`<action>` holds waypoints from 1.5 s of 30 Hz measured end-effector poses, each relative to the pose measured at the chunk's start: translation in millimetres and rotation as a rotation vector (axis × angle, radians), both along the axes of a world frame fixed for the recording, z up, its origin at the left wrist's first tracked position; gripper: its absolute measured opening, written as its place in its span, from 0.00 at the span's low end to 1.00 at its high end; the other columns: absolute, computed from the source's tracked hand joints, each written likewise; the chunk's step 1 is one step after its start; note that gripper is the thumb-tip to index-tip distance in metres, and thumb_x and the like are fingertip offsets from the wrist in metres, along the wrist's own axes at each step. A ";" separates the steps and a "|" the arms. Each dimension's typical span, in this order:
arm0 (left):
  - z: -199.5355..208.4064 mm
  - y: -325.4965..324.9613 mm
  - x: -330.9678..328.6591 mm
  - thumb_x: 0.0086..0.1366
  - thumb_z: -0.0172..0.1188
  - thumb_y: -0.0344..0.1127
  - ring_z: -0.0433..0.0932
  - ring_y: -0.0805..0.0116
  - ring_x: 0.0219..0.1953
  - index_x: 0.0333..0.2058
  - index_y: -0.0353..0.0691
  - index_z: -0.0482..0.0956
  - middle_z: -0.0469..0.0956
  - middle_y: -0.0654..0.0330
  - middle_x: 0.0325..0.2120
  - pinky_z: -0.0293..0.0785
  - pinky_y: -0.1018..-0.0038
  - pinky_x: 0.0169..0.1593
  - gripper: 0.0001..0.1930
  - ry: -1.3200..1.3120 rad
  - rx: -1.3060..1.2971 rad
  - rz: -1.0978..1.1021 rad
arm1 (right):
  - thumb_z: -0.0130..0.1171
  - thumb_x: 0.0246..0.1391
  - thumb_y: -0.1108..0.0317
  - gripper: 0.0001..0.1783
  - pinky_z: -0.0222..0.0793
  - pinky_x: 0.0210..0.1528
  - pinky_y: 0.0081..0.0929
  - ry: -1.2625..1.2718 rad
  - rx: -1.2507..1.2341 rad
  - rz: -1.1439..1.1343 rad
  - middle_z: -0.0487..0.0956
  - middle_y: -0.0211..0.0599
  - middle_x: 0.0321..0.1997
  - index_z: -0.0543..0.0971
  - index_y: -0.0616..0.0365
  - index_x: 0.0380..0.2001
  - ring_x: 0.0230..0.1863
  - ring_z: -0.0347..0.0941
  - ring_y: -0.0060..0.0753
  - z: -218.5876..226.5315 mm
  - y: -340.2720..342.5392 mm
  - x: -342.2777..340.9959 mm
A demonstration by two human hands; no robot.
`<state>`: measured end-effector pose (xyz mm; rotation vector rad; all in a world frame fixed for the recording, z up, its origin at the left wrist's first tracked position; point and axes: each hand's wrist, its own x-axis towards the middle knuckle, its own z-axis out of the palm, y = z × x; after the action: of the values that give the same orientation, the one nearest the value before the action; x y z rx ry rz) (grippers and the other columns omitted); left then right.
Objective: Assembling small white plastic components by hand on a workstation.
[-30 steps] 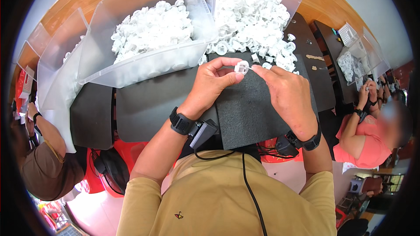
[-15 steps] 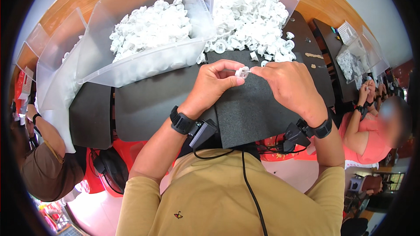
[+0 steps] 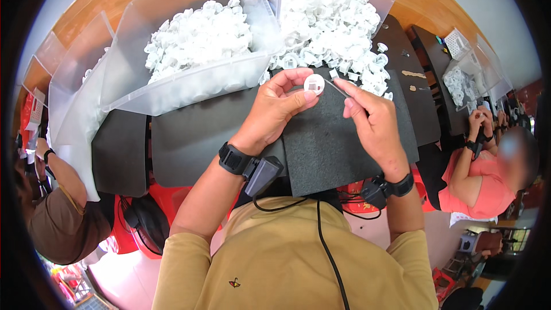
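My left hand (image 3: 282,100) pinches a small round white plastic part (image 3: 314,85) between thumb and fingers, its flat face with a squarish opening turned up toward me. Close on its right, my right hand (image 3: 370,112) grips a thin, slightly curved metal tool (image 3: 337,88) between thumb and forefinger. The tool's far end lies near the part's rim; I cannot tell whether they touch. Both hands are above a dark grey mat (image 3: 350,155) on the table. Beyond them spreads a loose heap of similar white parts (image 3: 327,17).
A clear plastic bin (image 3: 189,89) full of white parts stands behind my left hand. Scraps of tan material (image 3: 413,73) lie on the dark table to the right. Co-workers sit on both sides, one in a pink top (image 3: 479,181), one in brown (image 3: 66,218).
The white part has been turned so its flat face shows. My right hand has drawn back, and its wrist has swung left and down. The tool now shows more clearly between its fingers.
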<state>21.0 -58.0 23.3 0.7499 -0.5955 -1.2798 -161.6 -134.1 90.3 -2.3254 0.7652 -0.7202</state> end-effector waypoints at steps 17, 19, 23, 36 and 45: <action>-1.7 0.1 -2.6 0.59 0.64 0.25 0.77 0.74 0.46 0.51 0.35 0.74 0.78 0.59 0.43 0.75 0.77 0.50 0.20 0.009 -0.052 0.018 | 0.49 0.55 0.78 0.17 0.68 0.29 0.27 -0.034 0.032 -0.032 0.76 0.40 0.24 0.78 0.61 0.47 0.23 0.74 0.31 -19.6 12.6 7.5; -2.5 -0.1 -3.2 0.59 0.64 0.26 0.77 0.75 0.45 0.51 0.35 0.74 0.78 0.59 0.43 0.75 0.78 0.49 0.20 0.007 -0.055 0.029 | 0.49 0.55 0.78 0.17 0.69 0.29 0.27 -0.010 0.033 -0.032 0.77 0.40 0.25 0.78 0.61 0.47 0.23 0.74 0.32 -18.9 13.3 7.7; -4.9 -1.4 -3.8 0.59 0.65 0.26 0.76 0.76 0.43 0.50 0.34 0.75 0.79 0.60 0.43 0.74 0.78 0.49 0.19 -0.019 -0.062 0.054 | 0.49 0.54 0.78 0.18 0.69 0.29 0.28 -0.004 -0.008 -0.025 0.77 0.41 0.26 0.79 0.61 0.47 0.23 0.75 0.33 -17.2 14.3 8.2; -6.9 -1.8 -4.8 0.60 0.63 0.24 0.77 0.78 0.43 0.49 0.35 0.77 0.80 0.61 0.42 0.75 0.80 0.47 0.17 -0.277 0.030 0.057 | 0.53 0.49 0.74 0.16 0.72 0.28 0.39 0.436 -0.480 -0.095 0.77 0.39 0.26 0.79 0.54 0.43 0.27 0.78 0.45 -4.4 24.8 8.5; 3.0 1.1 4.1 0.60 0.64 0.26 0.75 0.77 0.46 0.49 0.36 0.76 0.79 0.63 0.44 0.71 0.78 0.52 0.18 -0.334 -0.026 -0.062 | 0.61 0.49 0.72 0.12 0.70 0.29 0.30 0.312 -0.205 0.075 0.79 0.38 0.28 0.82 0.55 0.40 0.27 0.75 0.35 34.7 -1.0 -4.4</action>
<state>25.1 -56.8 26.3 0.9380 -0.9087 -1.2086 -166.1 -135.1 125.0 -2.6775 0.7622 -0.4231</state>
